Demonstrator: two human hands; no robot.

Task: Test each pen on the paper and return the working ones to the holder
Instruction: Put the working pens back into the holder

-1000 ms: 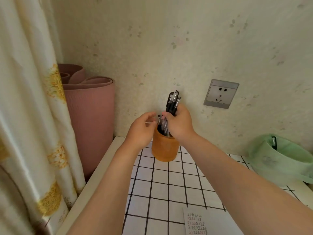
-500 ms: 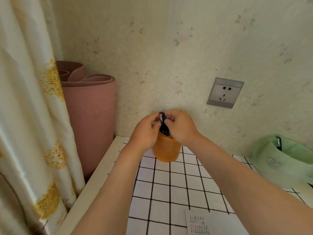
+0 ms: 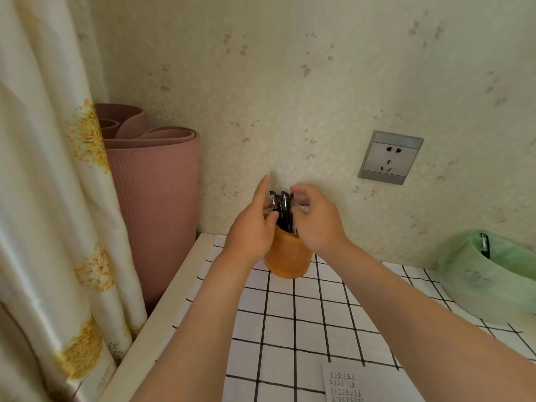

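Note:
An orange pen holder [image 3: 290, 258] stands on the checked table near the wall. Several black pens [image 3: 282, 203] stand upright in it. My left hand [image 3: 251, 232] is at the holder's left, its index finger straight up and its thumb touching the pens. My right hand [image 3: 316, 220] hovers at the right of the pens, fingers loosely arched over their tops with a gap to the thumb. A sheet of paper [image 3: 365, 384] with small written marks lies at the near edge.
A green bag-lined bin [image 3: 490, 281] sits at the right with one dark pen [image 3: 483, 244] inside. A rolled pink mat [image 3: 156, 198] and a curtain [image 3: 52, 198] stand at the left. A wall socket [image 3: 390, 158] is above the table [image 3: 304, 314].
My right hand lowered a bunch of pens from above the holder down into it. Both hands then loosened and spread slightly apart around the pen tops.

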